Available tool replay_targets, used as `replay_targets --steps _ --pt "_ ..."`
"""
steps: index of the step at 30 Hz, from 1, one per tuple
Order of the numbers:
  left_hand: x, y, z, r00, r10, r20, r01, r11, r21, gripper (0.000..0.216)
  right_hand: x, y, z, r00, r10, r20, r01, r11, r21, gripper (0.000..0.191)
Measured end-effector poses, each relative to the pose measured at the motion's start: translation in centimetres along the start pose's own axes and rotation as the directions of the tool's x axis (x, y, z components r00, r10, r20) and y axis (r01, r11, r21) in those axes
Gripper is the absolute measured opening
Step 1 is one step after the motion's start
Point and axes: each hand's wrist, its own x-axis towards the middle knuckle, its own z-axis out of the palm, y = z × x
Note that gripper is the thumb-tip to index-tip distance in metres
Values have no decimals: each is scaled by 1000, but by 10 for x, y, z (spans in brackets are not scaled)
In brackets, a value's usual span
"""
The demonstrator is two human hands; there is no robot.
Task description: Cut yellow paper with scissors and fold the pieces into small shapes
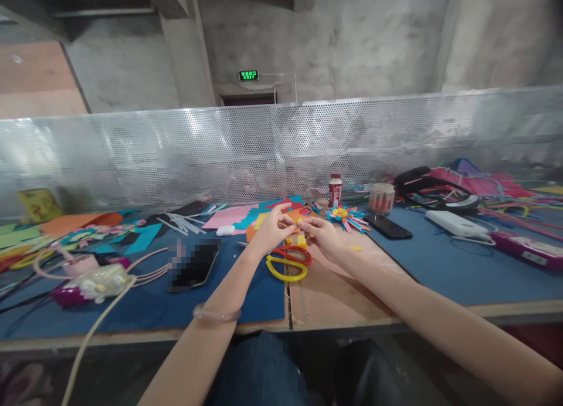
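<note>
My left hand (273,229) and my right hand (323,236) meet above the table with thumbs and fingers pinched. Between their fingertips is a small yellow piece (299,221), probably paper, though it is too small to make out well. Just below them lie scissors with a red and a yellow handle loop (287,277), the blades partly hidden by my left hand. Small yellow scraps (301,240) are beside the scissors. Right of my hands sits a paper flower (342,213) with a yellow centre and blue, orange and pink petals.
Coloured paper sheets (229,216) and white strips (182,223) spread behind my left arm. A phone (197,265) and a power strip with cables (94,283) lie left. A dark red bottle (335,190), a clear jar (382,198) and another phone (389,226) stand or lie right. A perforated metal screen (246,142) borders the back.
</note>
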Motion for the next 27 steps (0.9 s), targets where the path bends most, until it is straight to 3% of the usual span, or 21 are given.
replay_targets --steps 11,18,23,27 --pt "0 0 1 999 -33 -34 35 998 56 55 -3 0 5 998 -23 -61 18 997 -80 32" --pt "3 -8 -2 996 -52 -71 48 997 -56 54 -2 0 3 1000 7 24 -7 1000 15 33" --pt "1 -5 -1 997 -76 -32 73 994 -79 57 -2 0 3 1000 -6 -19 5 998 -56 31" --pt "1 -6 0 998 -60 0 60 998 11 51 -3 -2 5 999 17 -28 -19 998 -65 32"
